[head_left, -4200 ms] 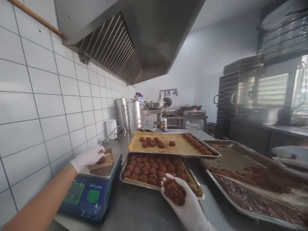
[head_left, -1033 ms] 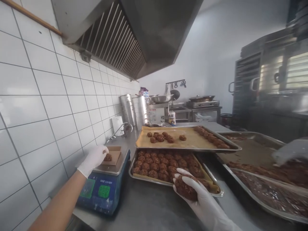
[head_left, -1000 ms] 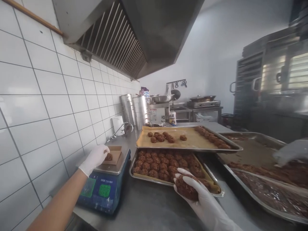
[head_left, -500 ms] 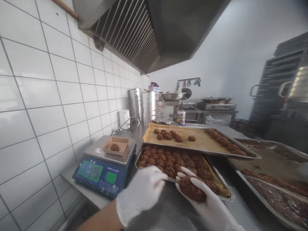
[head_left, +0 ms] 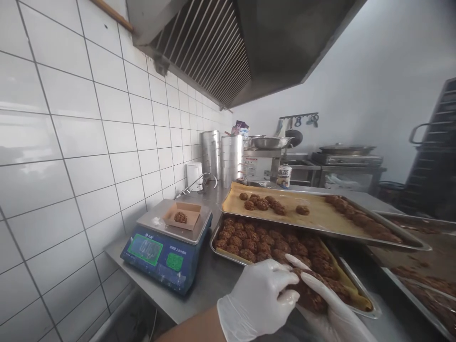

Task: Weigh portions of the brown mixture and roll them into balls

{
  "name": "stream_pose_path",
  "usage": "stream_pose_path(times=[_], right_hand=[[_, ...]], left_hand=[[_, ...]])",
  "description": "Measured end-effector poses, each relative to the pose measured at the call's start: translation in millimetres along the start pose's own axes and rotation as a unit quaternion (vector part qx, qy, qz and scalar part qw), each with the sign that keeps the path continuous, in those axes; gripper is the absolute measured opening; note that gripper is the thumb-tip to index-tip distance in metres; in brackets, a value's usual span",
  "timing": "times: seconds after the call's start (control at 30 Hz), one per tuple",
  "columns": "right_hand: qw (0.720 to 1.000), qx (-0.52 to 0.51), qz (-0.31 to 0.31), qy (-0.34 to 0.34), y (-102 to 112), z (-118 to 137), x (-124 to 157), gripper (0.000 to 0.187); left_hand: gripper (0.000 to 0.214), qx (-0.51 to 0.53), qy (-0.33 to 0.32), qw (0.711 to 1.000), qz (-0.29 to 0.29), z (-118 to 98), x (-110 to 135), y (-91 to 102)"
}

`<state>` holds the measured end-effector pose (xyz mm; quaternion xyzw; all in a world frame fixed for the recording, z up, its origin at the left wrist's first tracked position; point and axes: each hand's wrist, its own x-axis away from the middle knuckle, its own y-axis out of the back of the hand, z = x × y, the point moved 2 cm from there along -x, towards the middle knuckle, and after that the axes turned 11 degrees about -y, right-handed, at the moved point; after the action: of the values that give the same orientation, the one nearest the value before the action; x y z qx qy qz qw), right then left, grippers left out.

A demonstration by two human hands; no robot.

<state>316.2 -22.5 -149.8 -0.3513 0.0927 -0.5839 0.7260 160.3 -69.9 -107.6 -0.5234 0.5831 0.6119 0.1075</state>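
Observation:
In the lower middle, my right hand [head_left: 337,304], in a white glove, cups a large, rough brown lump of dough [head_left: 313,297]. My left hand [head_left: 261,297], gloved too, has its curled fingers and thumb pressed on the lump's left side. Part of the lump is hidden by the fingers. Just beyond both hands lies a lower tray [head_left: 374,309], packed with several brown dough balls [head_left: 249,244]. At the left, a blue scale [head_left: 166,261] carries an open cardboard box [head_left: 194,219] with one small dough ball [head_left: 180,217] in it.
An upper tray [head_left: 320,221], lined with yellowish paper, overlaps the lower one and holds scattered balls and a row of them. More trays [head_left: 409,256] stand at the right. Behind are metal canisters [head_left: 233,159] and a thin faucet-like tube [head_left: 199,178]. A range hood [head_left: 270,42] hangs overhead.
My left hand has moved right, from beside the lump onto it. My right hand still holds the lump. The whole view has shifted a little to the left.

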Motion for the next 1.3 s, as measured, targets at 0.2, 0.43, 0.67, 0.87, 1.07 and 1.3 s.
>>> stream_pose_path(times=[0.2,0.43,0.67,0.87,1.07,1.3], right_hand=[[0.999,-0.026,0.016,-0.012,6,-3,-4,0.071],[0.999,-0.043,-0.015,-0.015,1,-3,1,0.076],[0.997,-0.068,-0.017,-0.025,0,-1,2,0.072],[0.998,-0.053,0.014,-0.027,3,-3,-3,0.065],[0.995,-0.081,0.025,-0.043,5,-1,2,0.065],[0.993,-0.100,0.035,-0.044,1,5,8,0.062]], left_hand=[[0.012,-0.108,-0.031,0.992,0.059,2,2,-8.6],[0.004,-0.169,-0.059,0.982,0.065,10,-3,-22.8],[0.009,-0.189,-0.068,0.977,0.068,4,-5,-16.4],[0.009,-0.191,-0.058,0.980,0.024,5,2,-19.2],[0.021,-0.125,-0.037,0.987,-0.093,-10,0,-1.2],[0.022,-0.052,0.086,0.977,-0.186,-9,0,96.1]])
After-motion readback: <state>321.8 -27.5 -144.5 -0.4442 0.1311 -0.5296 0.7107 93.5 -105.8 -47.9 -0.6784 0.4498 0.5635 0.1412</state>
